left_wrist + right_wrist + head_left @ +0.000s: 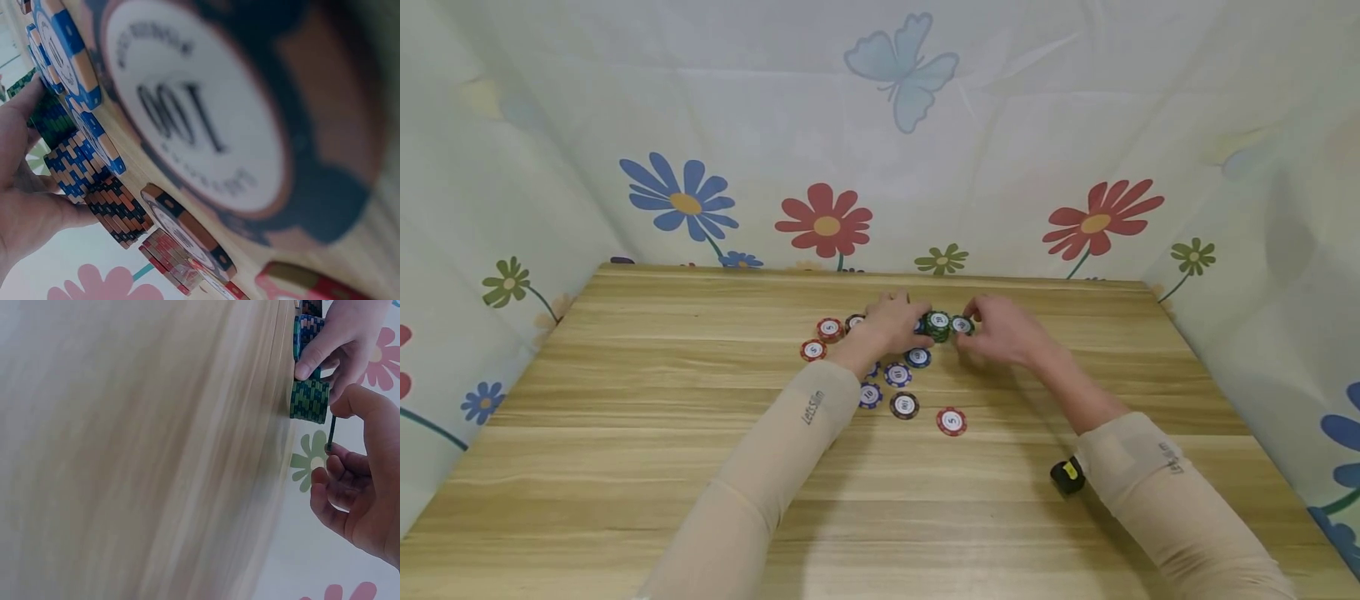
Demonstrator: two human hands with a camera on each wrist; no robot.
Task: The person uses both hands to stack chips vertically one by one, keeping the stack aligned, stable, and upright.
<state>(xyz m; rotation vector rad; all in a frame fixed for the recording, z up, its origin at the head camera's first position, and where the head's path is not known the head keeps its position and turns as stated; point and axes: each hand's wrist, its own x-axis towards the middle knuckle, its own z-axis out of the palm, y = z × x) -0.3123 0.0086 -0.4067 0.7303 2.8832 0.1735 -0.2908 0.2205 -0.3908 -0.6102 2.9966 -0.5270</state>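
My right hand (1003,332) pinches a single green poker chip (962,325) by its edges, just right of a tall stack of green poker chips (937,327). In the right wrist view this chip (332,431) stands level with the top of the stack, between thumb and fingertip. My left hand (891,325) holds the green stack from its left side, thumb in front and a finger behind. Beside it are a blue-and-tan chip stack (74,165) and a black-and-orange stack (119,211), partly hidden by the left hand in the head view.
Red chips (830,328) stand at the left end of the row. Loose chips lie in front: a blue one (898,374), a black 100 chip (905,405) and a red 5 chip (952,421). A small black object (1067,477) lies by the right forearm. A flowered curtain (970,217) borders the wooden table (700,292).
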